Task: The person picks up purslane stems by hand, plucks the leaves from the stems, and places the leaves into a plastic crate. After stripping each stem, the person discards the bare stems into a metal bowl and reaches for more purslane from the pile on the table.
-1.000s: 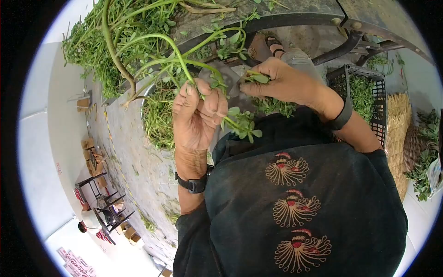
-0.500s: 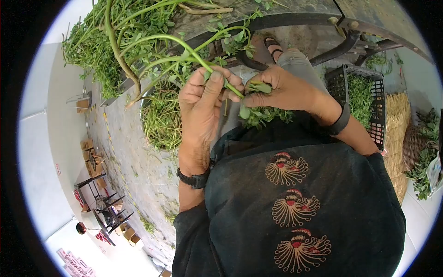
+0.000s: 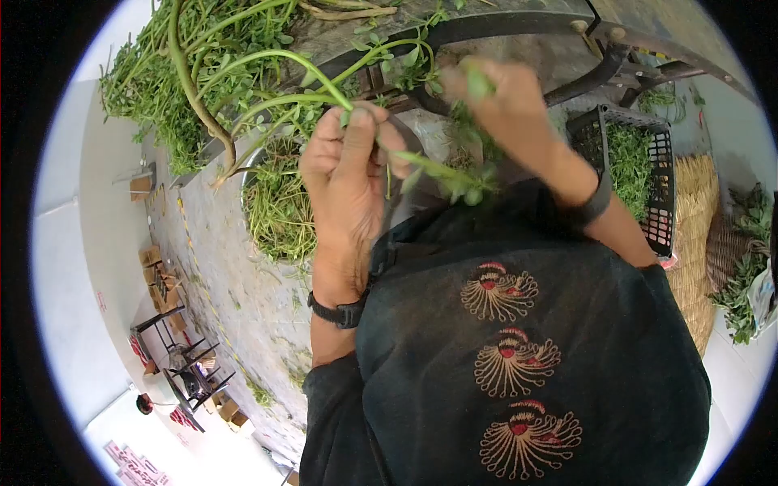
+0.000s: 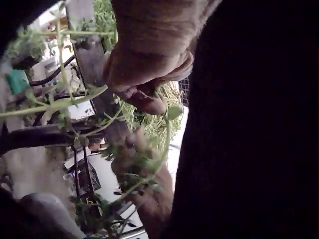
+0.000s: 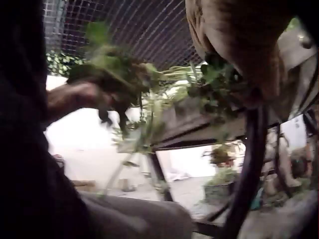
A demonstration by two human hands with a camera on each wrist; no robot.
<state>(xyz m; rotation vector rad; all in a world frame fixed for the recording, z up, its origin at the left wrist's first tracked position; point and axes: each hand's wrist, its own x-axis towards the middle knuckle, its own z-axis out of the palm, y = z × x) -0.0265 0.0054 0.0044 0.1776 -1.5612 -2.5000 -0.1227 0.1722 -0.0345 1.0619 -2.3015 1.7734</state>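
Observation:
My left hand [image 3: 344,170] pinches a thick green stem [image 3: 316,77] of what looks like purslane between thumb and fingers. The branching stem arches back toward the table; its leafy tip [image 3: 466,186] sticks out on the other side of the hand, over the lap. Blurred by motion, my right hand [image 3: 515,105] is raised apart from the left, beyond the knee and close to the table edge. It grips a bunch of plucked leafy sprigs [image 3: 480,83], and more leaves hang below its fingers. In the left wrist view, the left thumb [image 4: 149,103] presses against the stem.
A large heap of the same plants [image 3: 174,89] lies on the table at the back left. Beneath its edge stands a round container full of stems [image 3: 279,202]. A black plastic crate [image 3: 660,162] of greens sits at right, beside a straw mat [image 3: 693,235]. A curved black table frame [image 3: 486,31] runs across.
Half a second ago the right hand was at the stem beside the left hand; it has since swung up and away with sprigs. The left hand keeps hold of the stem, shifted slightly left.

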